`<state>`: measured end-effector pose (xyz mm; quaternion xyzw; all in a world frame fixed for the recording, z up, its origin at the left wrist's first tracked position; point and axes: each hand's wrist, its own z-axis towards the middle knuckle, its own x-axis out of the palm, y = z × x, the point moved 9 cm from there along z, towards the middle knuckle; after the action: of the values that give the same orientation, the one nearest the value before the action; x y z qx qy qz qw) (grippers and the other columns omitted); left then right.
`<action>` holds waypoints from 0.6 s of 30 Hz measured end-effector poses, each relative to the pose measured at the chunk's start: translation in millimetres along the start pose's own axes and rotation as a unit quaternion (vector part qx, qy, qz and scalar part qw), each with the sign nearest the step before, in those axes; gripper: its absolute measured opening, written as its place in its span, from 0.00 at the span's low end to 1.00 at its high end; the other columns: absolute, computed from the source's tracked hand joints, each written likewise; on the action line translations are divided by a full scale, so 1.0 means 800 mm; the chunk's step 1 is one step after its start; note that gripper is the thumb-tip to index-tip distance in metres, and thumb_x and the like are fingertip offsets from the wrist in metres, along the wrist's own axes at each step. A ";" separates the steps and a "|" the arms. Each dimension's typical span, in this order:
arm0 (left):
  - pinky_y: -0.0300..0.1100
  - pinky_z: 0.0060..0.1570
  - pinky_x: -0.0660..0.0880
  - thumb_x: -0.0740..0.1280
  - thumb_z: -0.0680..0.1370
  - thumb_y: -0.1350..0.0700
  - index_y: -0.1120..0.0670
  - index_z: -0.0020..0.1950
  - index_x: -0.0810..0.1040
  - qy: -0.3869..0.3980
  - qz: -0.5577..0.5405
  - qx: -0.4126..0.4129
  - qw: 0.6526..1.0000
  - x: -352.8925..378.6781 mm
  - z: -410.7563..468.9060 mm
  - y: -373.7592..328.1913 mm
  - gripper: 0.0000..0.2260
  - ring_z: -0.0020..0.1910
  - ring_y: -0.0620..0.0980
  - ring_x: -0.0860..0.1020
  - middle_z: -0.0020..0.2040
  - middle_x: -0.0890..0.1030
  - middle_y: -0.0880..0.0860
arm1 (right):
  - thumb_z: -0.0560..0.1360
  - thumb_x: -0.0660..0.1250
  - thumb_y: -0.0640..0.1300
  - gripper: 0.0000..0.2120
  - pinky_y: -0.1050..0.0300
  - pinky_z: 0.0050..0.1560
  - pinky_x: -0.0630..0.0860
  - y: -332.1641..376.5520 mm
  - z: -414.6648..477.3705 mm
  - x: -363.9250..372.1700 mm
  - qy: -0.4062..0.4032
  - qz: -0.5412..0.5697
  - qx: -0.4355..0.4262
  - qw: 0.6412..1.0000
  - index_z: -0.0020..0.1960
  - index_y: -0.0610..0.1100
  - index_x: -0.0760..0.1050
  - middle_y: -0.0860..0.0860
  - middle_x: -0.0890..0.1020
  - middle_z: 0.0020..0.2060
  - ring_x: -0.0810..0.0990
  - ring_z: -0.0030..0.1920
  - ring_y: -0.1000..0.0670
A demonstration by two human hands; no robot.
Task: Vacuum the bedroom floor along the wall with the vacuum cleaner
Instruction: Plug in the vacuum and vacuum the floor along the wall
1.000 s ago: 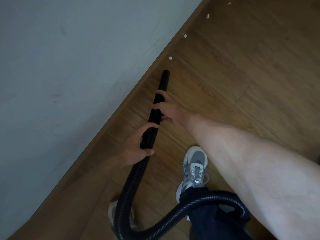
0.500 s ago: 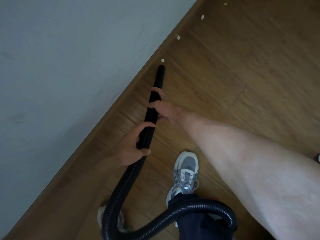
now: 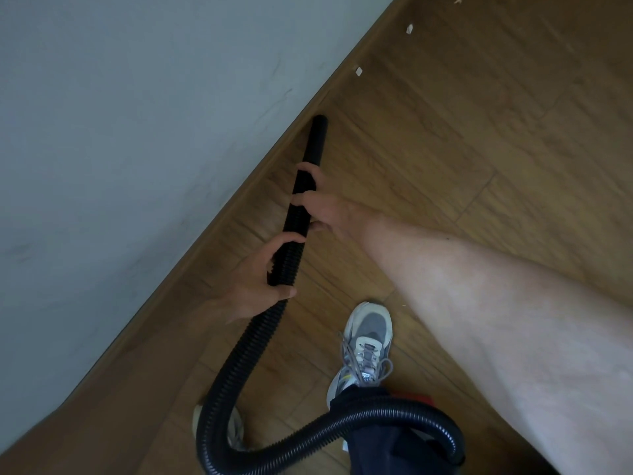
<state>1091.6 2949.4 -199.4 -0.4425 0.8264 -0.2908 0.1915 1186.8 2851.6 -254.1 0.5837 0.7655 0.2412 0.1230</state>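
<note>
A black ribbed vacuum hose [image 3: 246,347] runs from the bottom of the view up to a smooth black nozzle tube [image 3: 315,142]. The tube's tip rests on the wooden floor [image 3: 462,149] right beside the brown skirting board [image 3: 246,197]. My left hand [image 3: 260,279] grips the ribbed hose lower down. My right hand [image 3: 325,210] holds the smooth tube higher up. Small white scraps [image 3: 358,71] lie on the floor along the skirting, ahead of the tip, with another scrap [image 3: 409,28] farther on.
A grey-white wall [image 3: 137,132] fills the left half. My grey sneaker [image 3: 366,344] stands on the floor to the right of the hose, the other shoe [image 3: 236,430] behind the hose loop. A bit of red [image 3: 411,396] shows by my dark trouser leg.
The nozzle tip has slid forward along the skirting board; the nearest white scrap in front of it is no longer visible. Both hands keep their grip.
</note>
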 end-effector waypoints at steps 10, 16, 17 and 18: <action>0.36 0.49 0.76 0.73 0.75 0.65 0.38 0.69 0.68 0.005 -0.006 -0.010 1.000 0.007 0.014 -0.019 0.31 0.56 0.45 0.74 0.59 0.72 0.39 | 0.76 0.69 0.35 0.33 0.56 0.41 0.84 0.002 0.008 -0.026 0.012 0.031 -0.037 0.999 0.75 0.56 0.62 0.46 0.71 0.63 0.76 0.51 0.52; 0.33 0.41 0.77 0.73 0.74 0.65 0.38 0.69 0.69 0.009 0.001 -0.021 1.000 0.016 0.030 -0.036 0.31 0.54 0.45 0.75 0.58 0.72 0.41 | 0.74 0.73 0.36 0.34 0.51 0.44 0.84 0.004 0.011 -0.053 0.023 0.050 -0.072 0.996 0.74 0.54 0.63 0.46 0.71 0.62 0.76 0.57 0.47; 0.33 0.42 0.76 0.73 0.74 0.65 0.38 0.69 0.69 0.008 0.005 -0.023 1.000 0.017 0.033 -0.039 0.31 0.55 0.46 0.75 0.58 0.72 0.41 | 0.74 0.73 0.36 0.34 0.51 0.44 0.84 0.005 0.012 -0.057 0.022 0.051 -0.073 0.996 0.74 0.54 0.63 0.46 0.72 0.62 0.76 0.58 0.47; 0.33 0.43 0.76 0.73 0.74 0.65 0.38 0.69 0.69 0.010 0.007 -0.022 1.000 0.018 0.036 -0.042 0.32 0.55 0.46 0.75 0.58 0.73 0.42 | 0.74 0.73 0.36 0.34 0.52 0.44 0.84 0.007 0.012 -0.062 0.019 0.051 -0.075 0.996 0.74 0.54 0.63 0.46 0.72 0.61 0.76 0.58 0.46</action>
<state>1121.5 2913.3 -200.3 -0.4383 0.8375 -0.2751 0.1756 1209.9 2807.8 -263.9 0.6066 0.7165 0.3152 0.1390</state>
